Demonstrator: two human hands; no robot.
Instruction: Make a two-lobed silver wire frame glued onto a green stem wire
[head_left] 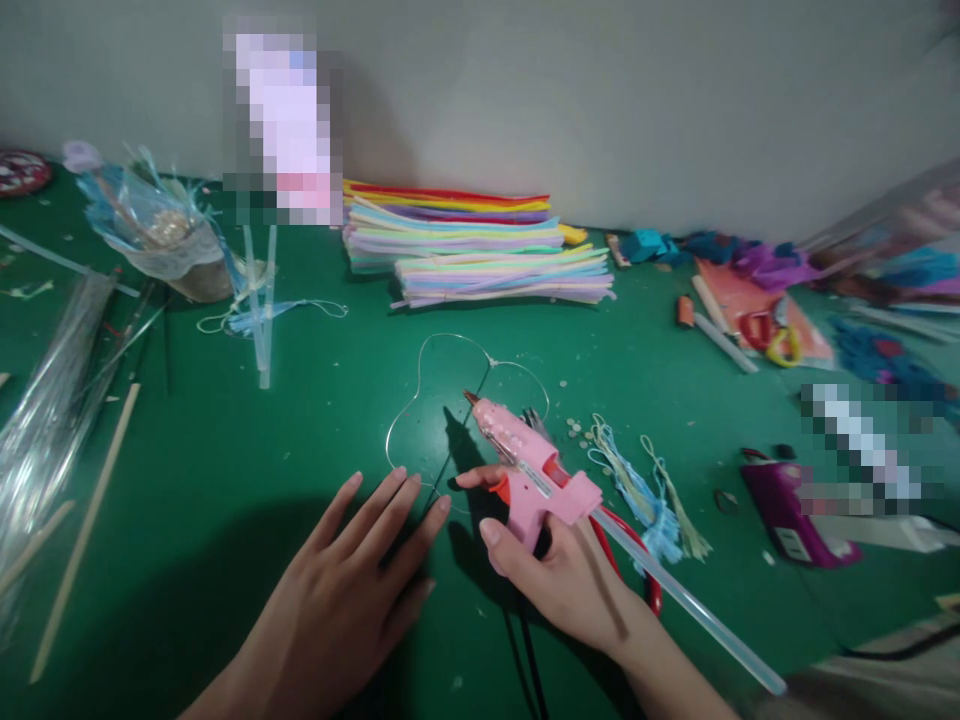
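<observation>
My right hand (544, 575) is wrapped around the handle of a pink glue gun (536, 455), its index finger by the orange trigger. A long translucent glue stick (690, 600) sticks out of the gun's back. The nozzle points up and left, above a thin wire outline (388, 432) with rounded lobes. My left hand (341, 575) lies flat with its fingers spread, fingertips at the wire's near edge. A dark straight rod or cord crosses the outline. Red-handled pliers (655, 590) lie partly hidden beneath the gun and my right wrist.
Bundles of coloured pipe cleaners (502, 275) lie by the wall. Blue tassels (660, 530), scissors (780, 340) and a purple box-like device (791, 515) are on the right. On the left are a wrapped bouquet (180, 250), clear plastic sleeves (56, 370) and a wooden stick (86, 530).
</observation>
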